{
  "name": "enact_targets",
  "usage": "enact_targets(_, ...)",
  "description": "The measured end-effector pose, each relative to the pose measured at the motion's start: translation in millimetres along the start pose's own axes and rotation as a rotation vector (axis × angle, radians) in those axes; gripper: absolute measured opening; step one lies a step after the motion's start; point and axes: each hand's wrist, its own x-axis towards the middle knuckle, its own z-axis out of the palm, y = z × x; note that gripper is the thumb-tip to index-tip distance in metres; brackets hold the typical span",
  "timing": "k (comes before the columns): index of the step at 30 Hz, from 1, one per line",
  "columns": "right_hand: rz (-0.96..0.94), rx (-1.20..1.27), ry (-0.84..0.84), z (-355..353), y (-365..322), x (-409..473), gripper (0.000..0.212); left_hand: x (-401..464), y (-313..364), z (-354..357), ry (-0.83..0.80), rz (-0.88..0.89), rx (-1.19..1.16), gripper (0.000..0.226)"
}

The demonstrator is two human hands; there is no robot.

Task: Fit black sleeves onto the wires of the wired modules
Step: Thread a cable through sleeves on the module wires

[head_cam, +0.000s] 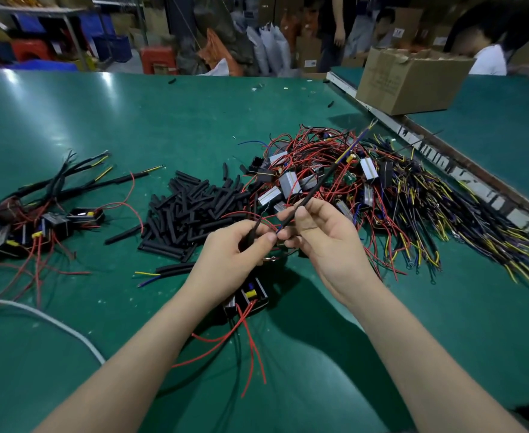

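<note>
sleeves point(191, 214) centre of table point(53, 120) | sleeved modules point(38, 220) left | unsleeved modules point(335, 170) right | box point(410, 79) behind

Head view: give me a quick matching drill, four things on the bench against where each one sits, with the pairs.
Things:
1. pile of black sleeves
2. cardboard box
3. sleeved modules
4. unsleeved modules

Places:
A. far right, on the table edge
B. left side of the table
C. middle, just left of the hands
D. tangled heap beyond the right hand

Pairs: 1-C, 2-A, 3-B, 4-D. The left hand and right hand hold a sleeve being fitted over wires.
</note>
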Motion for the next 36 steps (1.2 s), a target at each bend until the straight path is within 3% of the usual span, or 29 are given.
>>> enact_targets(5, -0.196, -0.464, -0.016, -5, -1, -2, 0.005, 1, -4, 0, -0.025, -0.097, -0.107, 0.014)
enact_targets(11, -0.232, -0.725, -0.006, -13, 3, 1, 0.002, 2, -4, -1, -0.076, -0.071, -0.084, 0.017)
enact_targets(17, -0.28, -0.641, 0.125, -16, -4, 3, 0.012, 2, -2, -2, -0.025, -0.061, -0.128, 0.016)
enact_targets(23, -0.227, -0.578, 0.014, -4, 1, -4, 0.01, -1, 1, -1, -0.019, 0.005, 0.081, 0.01)
enact_targets(27, -0.218, -0.496, -0.038, -2, 4, -6, 0.012, -1, 4, -2, -0.008, 0.071, 0.199, 0.019)
enact_targets(31, -0.23, -0.59, -0.037, -2, 2, -8, 0.01, -2, 6, -2, -0.077, 0.078, 0.273, 0.014)
enact_targets(36, -0.3, -0.732, -0.033, -2, 0, -11, 0.006, -2, 12, -4, -0.173, 0.048, 0.221, 0.028)
